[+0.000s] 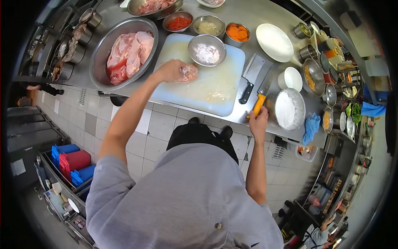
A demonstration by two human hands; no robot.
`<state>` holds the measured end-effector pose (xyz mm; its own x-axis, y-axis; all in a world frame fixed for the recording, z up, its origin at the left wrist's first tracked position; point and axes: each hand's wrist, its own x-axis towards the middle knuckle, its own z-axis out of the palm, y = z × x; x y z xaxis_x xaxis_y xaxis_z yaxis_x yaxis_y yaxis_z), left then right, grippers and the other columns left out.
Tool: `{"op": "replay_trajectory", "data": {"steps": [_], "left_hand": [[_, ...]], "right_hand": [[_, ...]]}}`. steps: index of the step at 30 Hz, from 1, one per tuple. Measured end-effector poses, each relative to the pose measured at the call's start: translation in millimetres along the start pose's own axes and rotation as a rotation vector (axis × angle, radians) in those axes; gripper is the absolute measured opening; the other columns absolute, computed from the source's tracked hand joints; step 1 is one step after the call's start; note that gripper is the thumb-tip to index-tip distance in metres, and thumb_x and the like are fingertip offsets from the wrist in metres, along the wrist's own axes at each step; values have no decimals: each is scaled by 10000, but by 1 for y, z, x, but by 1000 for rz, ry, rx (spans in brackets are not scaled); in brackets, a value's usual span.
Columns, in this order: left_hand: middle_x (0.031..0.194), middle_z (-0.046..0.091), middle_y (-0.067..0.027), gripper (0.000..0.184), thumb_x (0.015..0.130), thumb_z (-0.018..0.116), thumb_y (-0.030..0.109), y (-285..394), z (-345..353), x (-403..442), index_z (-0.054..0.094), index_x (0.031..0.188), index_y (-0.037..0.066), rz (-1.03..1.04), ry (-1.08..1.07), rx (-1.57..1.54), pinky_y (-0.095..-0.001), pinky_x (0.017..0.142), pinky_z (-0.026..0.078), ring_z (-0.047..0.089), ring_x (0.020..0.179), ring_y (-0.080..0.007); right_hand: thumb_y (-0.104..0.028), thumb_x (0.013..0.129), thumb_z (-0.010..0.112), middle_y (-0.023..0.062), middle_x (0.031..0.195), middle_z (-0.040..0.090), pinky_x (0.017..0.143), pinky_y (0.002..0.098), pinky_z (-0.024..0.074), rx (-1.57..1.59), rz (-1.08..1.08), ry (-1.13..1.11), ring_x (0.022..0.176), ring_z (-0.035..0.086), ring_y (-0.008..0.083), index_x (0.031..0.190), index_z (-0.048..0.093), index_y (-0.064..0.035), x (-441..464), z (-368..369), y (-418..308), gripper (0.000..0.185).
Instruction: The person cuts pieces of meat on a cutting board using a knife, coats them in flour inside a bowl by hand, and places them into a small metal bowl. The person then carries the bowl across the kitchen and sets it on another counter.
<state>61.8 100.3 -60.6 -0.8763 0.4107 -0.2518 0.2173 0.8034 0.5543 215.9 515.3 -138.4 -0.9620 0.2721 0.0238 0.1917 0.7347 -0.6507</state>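
Raw meat piece (190,74) at the cutting board (199,103), small, pale pink to reddish, with a moist, uneven surface and a whitish patch near the fingers. The left hand (169,72) grips it, fingers closed about its left side; whether it rests on the board or is raised cannot be told. Just above and to its right is a metal bowl (222,52) of white powder. The right hand (259,120) has its fingers closed around a yellow-handled tool (259,104), near a cleaver (253,68). Left of the board, a large basin (98,62) contains bigger, glossy pink cuts (130,54).
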Motion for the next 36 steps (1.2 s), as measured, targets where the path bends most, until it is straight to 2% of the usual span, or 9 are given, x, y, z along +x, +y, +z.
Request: {"op": "replay_trajectory", "data": {"steps": [5, 7, 10, 15, 20, 23, 25, 31, 36], "left_hand": [[837, 673, -243, 313, 724, 713, 125, 9, 47, -14, 643, 982, -37, -82, 531, 153, -450, 762, 517, 661, 850, -394], [879, 672, -238, 359, 699, 755, 158, 14, 53, -14, 639, 976, -39, -206, 531, 123, -447, 766, 517, 661, 863, -391], [888, 677, -246, 400, 668, 774, 197, 13, 53, -13, 643, 967, -36, -386, 509, 25, -457, 768, 522, 665, 869, -393], [792, 650, -166, 352, 685, 776, 188, -20, 64, -2, 643, 931, -26, -465, 519, -194, -406, 700, 500, 639, 726, -368], [709, 634, -72, 103, 774, 697, 106, -54, 60, 2, 654, 830, 32, -426, 513, -928, -303, 626, 514, 626, 662, -170], [744, 621, -21, 23, 839, 632, 47, -31, 35, -10, 639, 845, 69, -423, 565, -1187, -288, 633, 524, 615, 669, -134], [792, 630, -40, 32, 861, 605, 40, -33, 23, -14, 603, 875, 69, -388, 587, -1243, -299, 648, 541, 628, 705, -152], [919, 626, -97, 84, 861, 547, 0, -64, 2, -18, 559, 932, 43, -107, 661, -1477, -340, 741, 562, 651, 827, -200], [1074, 617, -137, 192, 851, 563, 28, -5, -27, -33, 527, 1039, 27, -2, 660, -1817, -423, 942, 522, 636, 1048, -252]], "right_hand": [[-120, 798, 661, 293, 1220, 518, 971, 460, 417, -49, -66, 37, 1140, 509, 441, 1342, 379, 54, 19, 16, -2, 638], [-103, 772, 649, 280, 1188, 552, 957, 432, 438, -76, -95, 51, 1112, 553, 412, 1360, 370, 40, 21, 20, 1, 666], [-70, 745, 602, 222, 1078, 598, 899, 415, 473, 192, 247, -180, 996, 606, 365, 1369, 356, 19, 24, 7, -3, 677], [-13, 756, 545, 92, 894, 558, 650, 307, 486, 366, 151, -163, 772, 573, 189, 1332, 358, -21, 3, 4, 44, 606], [17, 786, 533, 48, 856, 517, 553, 236, 423, 435, 130, -207, 691, 505, 106, 1308, 372, -52, -40, -29, 37, 551], [-17, 828, 582, 77, 914, 547, 632, 276, 446, 478, 143, -279, 725, 527, 149, 1295, 399, -46, -57, -63, 7, 502], [-51, 859, 620, 144, 1025, 597, 767, 332, 486, 384, 47, -348, 836, 596, 222, 1276, 432, -21, -59, -73, 23, 458], [-46, 844, 670, 133, 928, 633, 735, 312, 475, 237, -93, -527, 792, 596, 201, 1190, 512, -11, -51, -93, 5, 382], [-27, 834, 677, 115, 916, 620, 723, 287, 461, 294, -5, -561, 789, 574, 174, 1160, 521, -16, -39, -82, 1, 362]]}}
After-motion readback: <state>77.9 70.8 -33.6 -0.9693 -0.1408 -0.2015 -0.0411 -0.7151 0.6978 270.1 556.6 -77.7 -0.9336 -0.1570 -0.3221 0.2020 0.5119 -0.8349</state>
